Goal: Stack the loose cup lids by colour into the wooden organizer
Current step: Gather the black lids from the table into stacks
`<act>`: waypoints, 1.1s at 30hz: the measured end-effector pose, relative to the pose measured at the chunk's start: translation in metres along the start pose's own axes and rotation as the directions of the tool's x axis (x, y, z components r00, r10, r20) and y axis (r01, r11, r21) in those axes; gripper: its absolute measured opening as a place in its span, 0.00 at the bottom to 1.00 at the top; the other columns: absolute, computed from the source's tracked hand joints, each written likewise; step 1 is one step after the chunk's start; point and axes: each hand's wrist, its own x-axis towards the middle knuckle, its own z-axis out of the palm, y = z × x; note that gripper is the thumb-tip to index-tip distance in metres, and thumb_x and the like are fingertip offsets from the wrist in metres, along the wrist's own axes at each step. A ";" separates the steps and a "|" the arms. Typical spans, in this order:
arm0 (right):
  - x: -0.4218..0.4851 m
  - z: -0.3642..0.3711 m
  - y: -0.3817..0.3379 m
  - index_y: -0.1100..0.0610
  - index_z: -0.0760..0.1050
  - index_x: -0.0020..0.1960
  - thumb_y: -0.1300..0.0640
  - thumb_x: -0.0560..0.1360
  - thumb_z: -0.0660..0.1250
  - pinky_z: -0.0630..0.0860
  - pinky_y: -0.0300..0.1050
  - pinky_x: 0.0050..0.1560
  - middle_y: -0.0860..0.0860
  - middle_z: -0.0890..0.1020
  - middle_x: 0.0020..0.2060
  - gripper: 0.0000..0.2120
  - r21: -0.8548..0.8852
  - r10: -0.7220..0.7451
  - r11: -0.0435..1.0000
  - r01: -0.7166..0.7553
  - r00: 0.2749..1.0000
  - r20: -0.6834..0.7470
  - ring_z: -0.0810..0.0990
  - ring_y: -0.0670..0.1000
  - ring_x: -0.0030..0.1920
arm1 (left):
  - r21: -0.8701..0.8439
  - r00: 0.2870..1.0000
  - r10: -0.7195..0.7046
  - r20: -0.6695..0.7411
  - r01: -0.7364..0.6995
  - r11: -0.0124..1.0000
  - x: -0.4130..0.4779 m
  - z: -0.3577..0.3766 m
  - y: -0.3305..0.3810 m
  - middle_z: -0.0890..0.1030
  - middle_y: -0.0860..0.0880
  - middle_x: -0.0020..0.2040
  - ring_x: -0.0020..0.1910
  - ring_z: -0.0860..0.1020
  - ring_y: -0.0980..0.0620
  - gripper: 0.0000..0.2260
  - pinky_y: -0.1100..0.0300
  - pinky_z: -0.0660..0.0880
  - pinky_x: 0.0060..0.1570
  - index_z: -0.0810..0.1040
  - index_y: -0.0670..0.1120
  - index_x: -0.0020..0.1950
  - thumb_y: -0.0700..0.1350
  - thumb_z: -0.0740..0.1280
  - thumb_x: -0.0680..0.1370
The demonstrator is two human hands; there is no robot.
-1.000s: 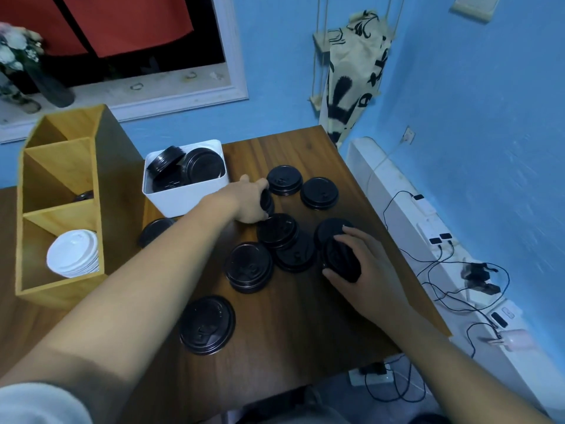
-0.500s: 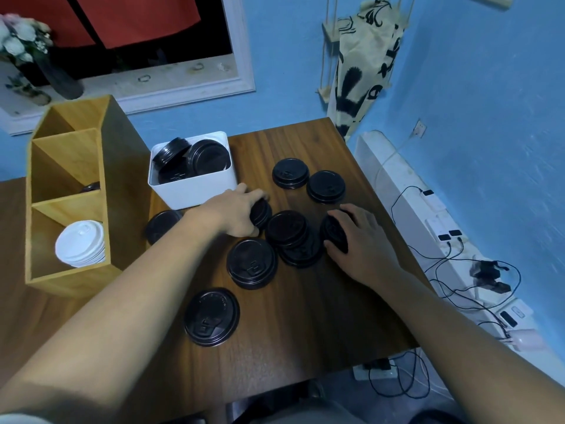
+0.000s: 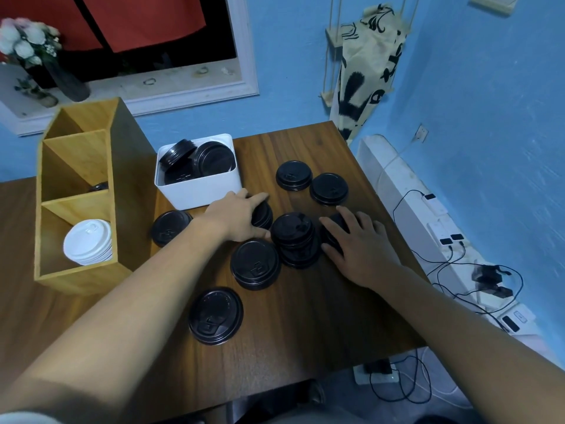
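Lids in black lie loose across the middle of the frame. Our left hand curls round a small stack at centre; our right hand grips another pile beside it. White lids sit in the wooden organizer, left of frame.

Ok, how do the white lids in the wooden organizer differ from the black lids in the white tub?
Colour is the plain difference: the white lids are pale and the black lids are dark. The white lids sit nested in one neat stack in the nearest compartment of the wooden organizer, while the black lids lie jumbled and tilted in the white tub. Both are round cup lids, held in containers on the table.
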 end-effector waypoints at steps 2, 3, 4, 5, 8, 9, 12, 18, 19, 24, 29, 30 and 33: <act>-0.001 0.000 -0.001 0.42 0.54 0.79 0.35 0.81 0.51 0.66 0.63 0.69 0.54 0.58 0.79 0.28 0.016 0.009 1.000 -0.009 1.000 0.000 0.62 0.61 0.74 | -0.037 1.000 0.018 0.000 -0.018 0.999 -0.002 0.002 -0.002 0.65 0.45 0.77 0.73 0.66 0.40 0.48 0.43 0.73 0.67 0.46 0.59 0.85 0.72 0.69 0.74; -0.002 0.000 -0.002 0.42 0.56 0.78 0.35 0.81 0.52 0.66 0.62 0.69 0.53 0.60 0.78 0.28 0.032 0.017 0.999 -0.017 1.000 -0.012 0.63 0.61 0.73 | -0.082 1.000 0.026 -0.009 -0.027 0.996 -0.004 0.003 -0.004 0.64 0.45 0.79 0.75 0.66 0.40 0.49 0.43 0.72 0.69 0.45 0.58 0.85 0.71 0.70 0.73; -0.004 0.002 -0.003 0.42 0.58 0.78 0.36 0.81 0.54 0.66 0.61 0.69 0.53 0.61 0.77 0.28 0.051 0.027 0.998 -0.025 0.999 -0.027 0.64 0.61 0.73 | -0.153 0.999 0.032 -0.026 -0.036 0.988 -0.007 0.004 -0.007 0.62 0.47 0.80 0.76 0.66 0.41 0.50 0.43 0.71 0.71 0.45 0.57 0.85 0.70 0.71 0.73; -0.005 0.003 -0.003 0.43 0.59 0.78 0.36 0.80 0.55 0.66 0.61 0.69 0.53 0.62 0.76 0.28 0.071 0.036 0.997 -0.033 0.998 -0.042 0.64 0.60 0.72 | -0.235 0.998 0.039 -0.047 -0.049 0.971 -0.011 0.004 -0.011 0.61 0.48 0.81 0.76 0.66 0.42 0.50 0.45 0.69 0.72 0.46 0.56 0.85 0.69 0.72 0.73; -0.007 0.005 -0.001 0.44 0.60 0.79 0.37 0.80 0.58 0.65 0.61 0.70 0.52 0.63 0.76 0.30 0.134 0.045 0.990 -0.036 0.997 -0.064 0.64 0.60 0.72 | -0.420 0.988 0.045 -0.151 -0.105 0.901 -0.032 0.006 -0.021 0.65 0.47 0.80 0.76 0.68 0.45 0.43 0.52 0.67 0.74 0.55 0.51 0.85 0.62 0.73 0.77; -0.008 0.006 -0.001 0.44 0.60 0.79 0.37 0.79 0.59 0.65 0.62 0.70 0.52 0.63 0.76 0.30 0.159 0.047 0.987 -0.035 0.996 -0.071 0.64 0.60 0.72 | -0.451 0.979 0.034 -0.202 -0.124 0.884 -0.042 0.009 -0.023 0.68 0.47 0.79 0.76 0.69 0.46 0.38 0.55 0.66 0.73 0.59 0.50 0.83 0.59 0.72 0.79; -0.011 0.007 0.000 0.45 0.60 0.79 0.38 0.78 0.63 0.63 0.63 0.71 0.51 0.64 0.76 0.32 0.231 0.080 0.971 -0.057 0.993 -0.091 0.64 0.60 0.73 | -0.496 0.940 -0.031 -0.340 -0.151 0.855 -0.076 0.026 -0.031 0.73 0.50 0.74 0.72 0.71 0.50 0.27 0.57 0.66 0.68 0.65 0.51 0.80 0.55 0.67 0.83; -0.027 -0.001 -0.015 0.49 0.62 0.78 0.41 0.76 0.70 0.61 0.63 0.71 0.50 0.65 0.76 0.35 0.435 0.186 0.895 -0.098 0.969 -0.164 0.63 0.56 0.74 | -0.497 0.866 -0.155 -0.476 -0.119 0.860 -0.127 0.096 -0.054 0.75 0.49 0.68 0.67 0.74 0.51 0.16 0.57 0.69 0.68 0.73 0.46 0.72 0.45 0.65 0.84; -0.031 -0.005 -0.026 0.50 0.63 0.78 0.42 0.75 0.71 0.61 0.62 0.72 0.50 0.66 0.76 0.36 0.460 0.169 0.886 -0.062 0.966 -0.196 0.63 0.56 0.74 | -0.449 0.858 -0.133 -0.496 -0.123 0.885 -0.130 0.104 -0.058 0.76 0.48 0.67 0.67 0.75 0.49 0.15 0.59 0.68 0.68 0.75 0.45 0.70 0.42 0.66 0.84; -0.052 -0.023 -0.127 0.50 0.65 0.75 0.39 0.75 0.68 0.61 0.56 0.74 0.49 0.66 0.76 0.33 0.428 -0.192 0.846 0.317 0.931 -0.309 0.65 0.56 0.75 | -0.327 0.849 -0.056 -0.526 -0.141 0.935 -0.137 0.121 -0.069 0.78 0.45 0.66 0.69 0.74 0.46 0.11 0.62 0.64 0.70 0.81 0.42 0.65 0.39 0.67 0.83; -0.061 0.000 -0.206 0.51 0.64 0.76 0.39 0.78 0.64 0.68 0.61 0.71 0.53 0.63 0.78 0.31 0.286 -0.511 0.796 0.533 0.846 -0.154 0.64 0.59 0.75 | -0.330 0.826 -0.060 -0.561 -0.156 0.931 -0.148 0.123 -0.076 0.79 0.44 0.66 0.70 0.74 0.45 0.13 0.53 0.70 0.71 0.82 0.41 0.64 0.43 0.64 0.83; -0.060 0.005 -0.211 0.51 0.61 0.77 0.39 0.79 0.62 0.68 0.62 0.71 0.54 0.61 0.79 0.31 0.264 -0.520 0.809 0.525 0.849 -0.097 0.62 0.60 0.76 | -0.332 0.824 -0.064 -0.563 -0.154 0.931 -0.150 0.124 -0.077 0.80 0.44 0.66 0.70 0.75 0.44 0.13 0.51 0.72 0.71 0.82 0.41 0.64 0.42 0.64 0.83; -0.056 0.013 -0.213 0.50 0.55 0.81 0.39 0.82 0.57 0.66 0.60 0.74 0.55 0.55 0.81 0.31 0.204 -0.484 0.856 0.474 0.875 -0.002 0.55 0.61 0.80 | -0.324 0.826 -0.074 -0.558 -0.135 0.936 -0.151 0.124 -0.079 0.80 0.44 0.67 0.71 0.75 0.44 0.13 0.49 0.73 0.72 0.82 0.41 0.65 0.40 0.68 0.81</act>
